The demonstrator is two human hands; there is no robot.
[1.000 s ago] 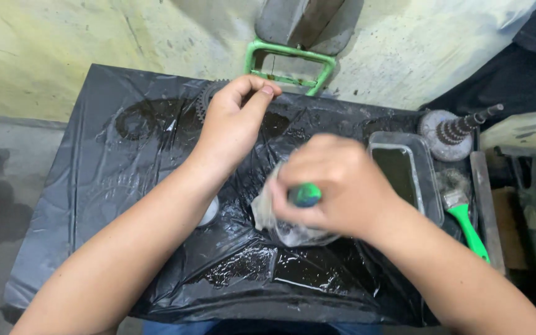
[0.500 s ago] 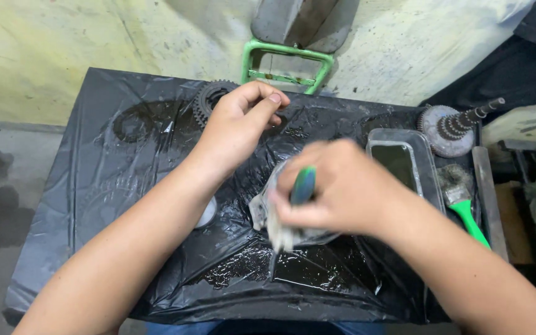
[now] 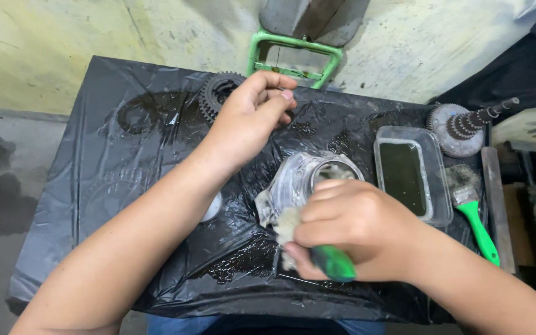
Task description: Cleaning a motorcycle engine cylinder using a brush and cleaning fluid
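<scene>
Across the middle of the counter [image 3: 94,186], which is wrapped in wet black plastic sheeting, both bare hands are at work; the right hand [image 3: 355,229] sits low and central with its grip pressed together around the green-handled brush [image 3: 333,262], whose pale bristles poke out at nine o'clock from the fist; those bristles touch the metal ring part [image 3: 308,177], which lies just beyond the knuckles at about eleven o'clock from that hand. From the same hand, the left hand [image 3: 252,118] is further up at eleven o'clock; its grip is curled with fingertips drawn toward the thumb, though what it pinches I cannot tell; it rests just beside the dark toothed gear [image 3: 218,93], which lies at ten o'clock from it. Out at two o'clock from the right hand stands a clear plastic tray [image 3: 438,180] of dark liquid; a second green brush [image 3: 473,211] lies beside it, and a geared shaft [image 3: 466,127] sits beyond.
</scene>
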